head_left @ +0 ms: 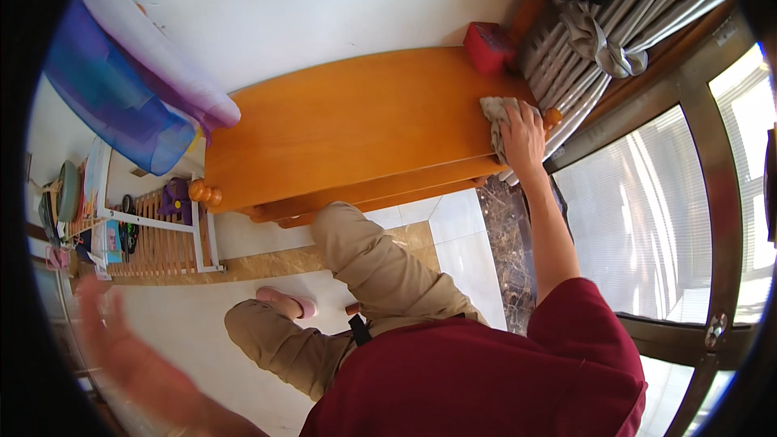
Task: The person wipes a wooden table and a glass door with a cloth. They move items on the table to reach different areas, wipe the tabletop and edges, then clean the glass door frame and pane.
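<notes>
I was in a home, most likely a bedroom. A polished wooden footboard [348,125] with turned knobs at its corners stood before me, and bedding in purple and blue [121,81] lay heaped past it. Grey curtains [615,24], knotted up, hung beside a tall window [647,218] with blinds. The floor [453,235] was pale tile with a brown border, and a low white rack with wooden slats [162,235] held slippers and other small household things against the wall.

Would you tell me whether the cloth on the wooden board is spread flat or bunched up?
Bunched up: the grey cloth is crumpled under the right hand.
</notes>
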### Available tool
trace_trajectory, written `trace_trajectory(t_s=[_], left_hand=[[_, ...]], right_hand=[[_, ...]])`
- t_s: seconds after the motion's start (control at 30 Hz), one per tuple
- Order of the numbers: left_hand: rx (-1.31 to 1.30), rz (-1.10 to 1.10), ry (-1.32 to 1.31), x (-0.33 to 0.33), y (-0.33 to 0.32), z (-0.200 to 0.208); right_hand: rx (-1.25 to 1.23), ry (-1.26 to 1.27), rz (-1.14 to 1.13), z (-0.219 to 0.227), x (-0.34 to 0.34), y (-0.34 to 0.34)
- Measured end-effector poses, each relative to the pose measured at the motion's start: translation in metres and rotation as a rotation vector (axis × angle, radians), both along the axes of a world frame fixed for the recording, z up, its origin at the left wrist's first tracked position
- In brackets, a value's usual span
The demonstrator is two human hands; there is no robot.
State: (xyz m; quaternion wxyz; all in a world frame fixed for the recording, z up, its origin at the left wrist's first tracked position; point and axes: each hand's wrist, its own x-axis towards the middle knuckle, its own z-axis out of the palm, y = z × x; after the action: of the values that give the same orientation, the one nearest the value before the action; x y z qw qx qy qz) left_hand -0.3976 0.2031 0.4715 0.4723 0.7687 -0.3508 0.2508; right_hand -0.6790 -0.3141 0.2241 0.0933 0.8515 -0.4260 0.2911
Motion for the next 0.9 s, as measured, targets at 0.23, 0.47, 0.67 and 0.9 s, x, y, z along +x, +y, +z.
trace_trajectory(t_s=[0.23, 0.47, 0.67, 0.9], left_hand=[[0.437, 0.085, 0.428, 0.047, 0.055, -0.25], [0.679, 0.291, 0.336, 0.027, 0.105, -0.301], [0.689, 0.3, 0.326, 0.035, 0.095, -0.306], [0.61, 0.324, 0.315, 0.03, 0.102, -0.31]], right_hand=[[0.078, 0.016, 0.202, 0.025, 0.014, -0.019], [-0.097, 0.258, 0.12, 0.101, -0.034, -0.007], [0.116, 0.285, -0.034, 0.064, -0.055, -0.042], [0.403, -0.619, -0.219, 0.05, -0.051, -0.032]])
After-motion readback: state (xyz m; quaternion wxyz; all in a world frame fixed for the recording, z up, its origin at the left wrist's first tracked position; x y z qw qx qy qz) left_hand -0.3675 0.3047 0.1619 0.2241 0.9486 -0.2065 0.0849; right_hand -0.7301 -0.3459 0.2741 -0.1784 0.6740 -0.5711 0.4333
